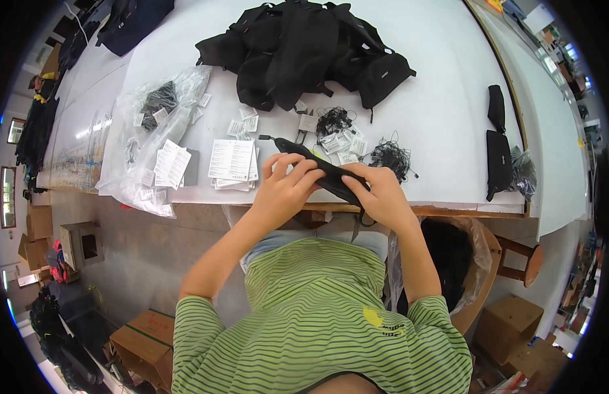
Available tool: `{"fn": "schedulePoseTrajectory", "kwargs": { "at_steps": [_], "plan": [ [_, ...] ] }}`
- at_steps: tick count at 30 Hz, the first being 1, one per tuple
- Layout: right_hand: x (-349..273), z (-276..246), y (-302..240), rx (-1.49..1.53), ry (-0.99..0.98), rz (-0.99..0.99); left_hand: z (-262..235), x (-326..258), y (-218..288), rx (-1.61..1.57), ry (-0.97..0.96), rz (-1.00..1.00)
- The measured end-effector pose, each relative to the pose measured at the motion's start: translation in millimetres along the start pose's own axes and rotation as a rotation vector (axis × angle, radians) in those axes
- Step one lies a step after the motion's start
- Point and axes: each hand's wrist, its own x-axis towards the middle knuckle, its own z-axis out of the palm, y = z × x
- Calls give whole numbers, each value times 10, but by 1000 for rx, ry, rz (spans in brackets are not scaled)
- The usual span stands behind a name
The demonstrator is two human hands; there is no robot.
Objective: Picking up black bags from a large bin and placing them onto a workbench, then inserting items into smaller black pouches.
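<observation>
Between my two hands, just above the table's front edge, is a narrow black fabric pouch [327, 173]. My left hand [288, 182] grips its left part with curled fingers. My right hand [381, 194] is closed on the right part, thumb on top. A small dark tab [267, 137] sticks out at the pouch's far left end, and a strap hangs below its right end. Left of my hands lies a stack of white printed cards [232, 159]. Beyond the pouch are small white tags [344, 143] and tangled black cords [391, 157].
A heap of black fabric pouches [298, 52] covers the far middle of the table. Clear plastic bags [130, 138] with tags lie at the left. Two slim black pouches [498, 154] rest near the right edge. An open carton [478, 282] stands beside my right arm.
</observation>
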Motion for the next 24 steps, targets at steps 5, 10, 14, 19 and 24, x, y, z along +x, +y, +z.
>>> {"fn": "schedulePoseTrajectory", "kwargs": {
  "at_steps": [5, 10, 14, 19, 24],
  "plan": [
    [45, -161, -31, 53, -65, 13, -43, 157, -41, -166, -53, 112],
    [117, -268, 9, 71, -73, 41, -17, 319, -66, -417, -130, 96],
    [209, -335, 57, 39, -58, 45, 38, 470, -54, -417, -238, 11],
    [372, -436, 125, 81, -168, 153, 120, 520, -150, -491, -360, -89],
    [525, -477, 242, 118, -227, 183, 151, 577, -156, -525, -328, -97]
  ]
}}
